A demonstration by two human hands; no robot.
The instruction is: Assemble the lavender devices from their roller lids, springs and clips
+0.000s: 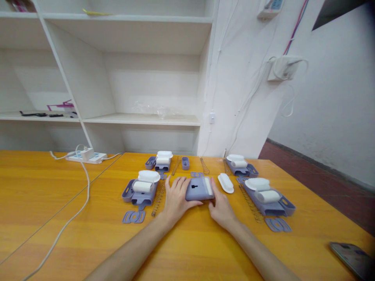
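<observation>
Between my hands is a purple-grey plastic housing (pixel 196 190) with a dark slot on its face and a white part at its right end. My left hand (pixel 177 197) is closed round its left end, thumb along the near edge. My right hand (pixel 222 207) grips its right end, by the white part. A white oval cover (pixel 225 183) lies just beyond my right hand. Left of my left hand, a metal spring (pixel 158 199) lies beside a set of purple-grey parts (pixel 142 198) with white pieces on top.
Similar part sets lie at the right (pixel 268 208), back right (pixel 238 169) and back left (pixel 162 166). Flat purple-grey plates (pixel 134 217) lie at the left. A power strip (pixel 88 157) with a white cable (pixel 88 183) is at the back left. A phone (pixel 353 257) lies at the right.
</observation>
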